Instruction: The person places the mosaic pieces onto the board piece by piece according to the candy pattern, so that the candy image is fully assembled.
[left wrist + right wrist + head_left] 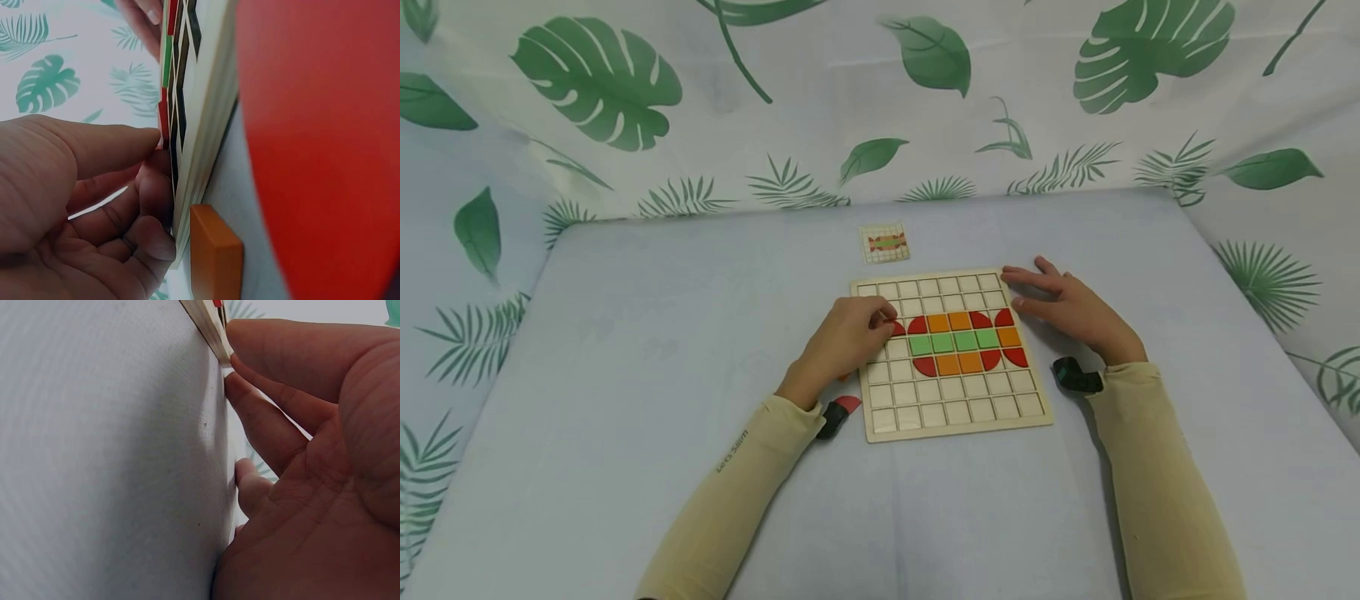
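A wooden grid board lies on the table with red, orange and green tiles in its middle rows. At the left of the upper coloured row, my left hand pinches a red curved-edge tile. The left wrist view shows the left thumb at that tile, low against the board, with the fingers curled beneath. My right hand rests at the board's upper right edge, fingers stretched out. In the right wrist view its fingertips touch the board's edge, holding no tile.
A small pattern card with a similar coloured design lies behind the board. Beside the board's left edge are a loose red tile, partly behind the wrist camera, and an orange tile. A leaf-print cloth hangs behind the table.
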Available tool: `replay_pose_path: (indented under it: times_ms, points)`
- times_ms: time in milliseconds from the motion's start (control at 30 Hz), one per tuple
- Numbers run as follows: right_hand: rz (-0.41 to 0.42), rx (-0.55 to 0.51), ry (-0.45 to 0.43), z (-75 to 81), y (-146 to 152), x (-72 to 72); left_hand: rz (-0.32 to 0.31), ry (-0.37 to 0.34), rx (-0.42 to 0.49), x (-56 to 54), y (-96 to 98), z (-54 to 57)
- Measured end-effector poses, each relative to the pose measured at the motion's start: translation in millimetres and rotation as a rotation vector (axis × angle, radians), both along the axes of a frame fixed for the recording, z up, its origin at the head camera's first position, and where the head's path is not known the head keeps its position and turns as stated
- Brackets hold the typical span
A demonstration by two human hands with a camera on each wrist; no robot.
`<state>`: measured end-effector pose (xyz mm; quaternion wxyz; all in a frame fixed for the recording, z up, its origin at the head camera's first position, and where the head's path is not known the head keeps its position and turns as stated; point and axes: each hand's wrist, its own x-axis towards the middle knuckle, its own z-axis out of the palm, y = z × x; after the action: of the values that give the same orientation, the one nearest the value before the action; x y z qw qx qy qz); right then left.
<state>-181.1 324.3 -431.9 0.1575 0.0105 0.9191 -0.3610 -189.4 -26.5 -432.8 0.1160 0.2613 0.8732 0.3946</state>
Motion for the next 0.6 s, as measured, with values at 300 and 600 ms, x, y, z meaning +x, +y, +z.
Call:
replay_pose_path:
  times_ms: [300,600]
  points:
    - [0.004,0.004,0.008,1.2,1.4,0.8,-0.017,0.001,0.019,0.6,1.3,-2.5]
    - [0.005,-0.001,0.003,0.2,0.5,0.2,-0.027,0.012,-0.014,0.5,0.2,-2.8]
